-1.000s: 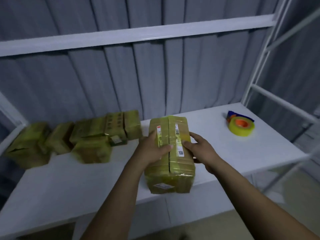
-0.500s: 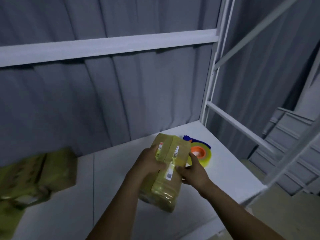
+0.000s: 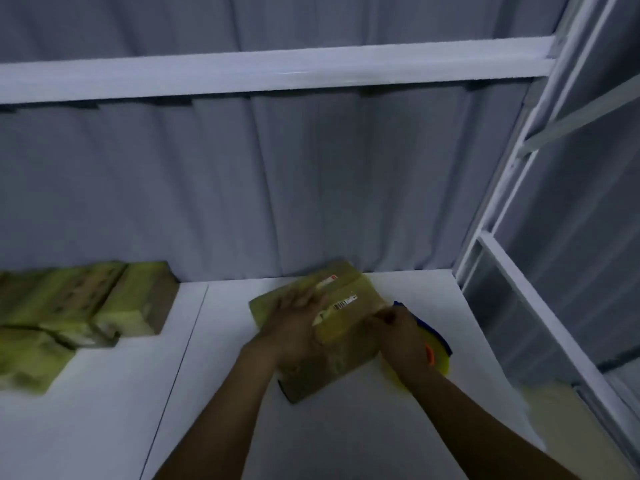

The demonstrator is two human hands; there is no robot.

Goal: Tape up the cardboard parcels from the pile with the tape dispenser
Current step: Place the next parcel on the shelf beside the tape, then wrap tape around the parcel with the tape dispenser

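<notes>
A yellow-taped cardboard parcel [image 3: 349,308] with barcode labels lies tilted on the white table [image 3: 214,403], right of centre. My left hand [image 3: 298,330] rests flat on its top, fingers spread fairly straight. My right hand [image 3: 401,337] curls its fingers at the parcel's right edge. Just behind that hand sits the tape dispenser [image 3: 440,355], a yellow roll with orange and blue parts, mostly hidden by the hand. The pile of other parcels [image 3: 86,306] lies at the left. The whole picture is blurred.
A white shelf beam [image 3: 277,74] crosses overhead in front of a grey curtain. A white rack upright [image 3: 502,220] stands at the table's right rear corner, with the floor beyond. The table's right edge runs close to the dispenser.
The parcel has come down from mid-air onto the table next to the tape dispenser. My left hand shifted from gripping its side to lying on top. The camera swung back left.
</notes>
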